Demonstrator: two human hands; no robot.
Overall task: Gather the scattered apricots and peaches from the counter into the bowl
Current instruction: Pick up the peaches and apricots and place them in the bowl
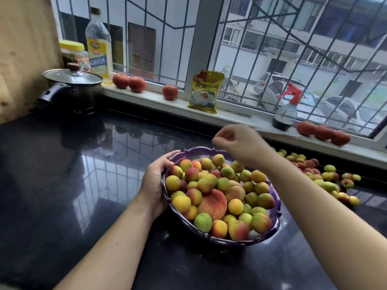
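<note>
- Bowl (276, 214): purple, scalloped rim, on the dark counter (62, 195) at centre frame, heaped with apricots and at least one big peach (212, 204).
- Left hand (156, 181): grips the bowl rim at its 9 o'clock side, thumb over the edge and fingers curled round the wall. Looks like it is steadying the bowl.
- Right hand (236, 141): hangs above the bowl's 12 o'clock rim, blurred. Fingers loosely curled, no fruit seen in them. Cannot tell for sure whether it pinches something small.
- Scattered fruit (326, 181): loose pile on the counter, at about 3 to 4 o'clock from the right hand and 2 to 3 o'clock from the bowl, near the bowl's right rim but apart from it.
- Pile's long axis: runs from about 11 o'clock, up by the windowsill (159, 101), down to 5 o'clock toward the frame's right edge. Partly hidden behind the right forearm.
- Single fruits are round, so no pointing direction worth noting. Stem ends too small to read.
- Nearer hand: the right one, clearly. Left is on the bowl's far side from the pile.
- Judgement: next reach should be rightward and slightly toward the person, right hand, taking the pile's near end first. Much fruit not yet gathered.
- Risk: bowl is heaped, so added fruit may roll off.
</note>
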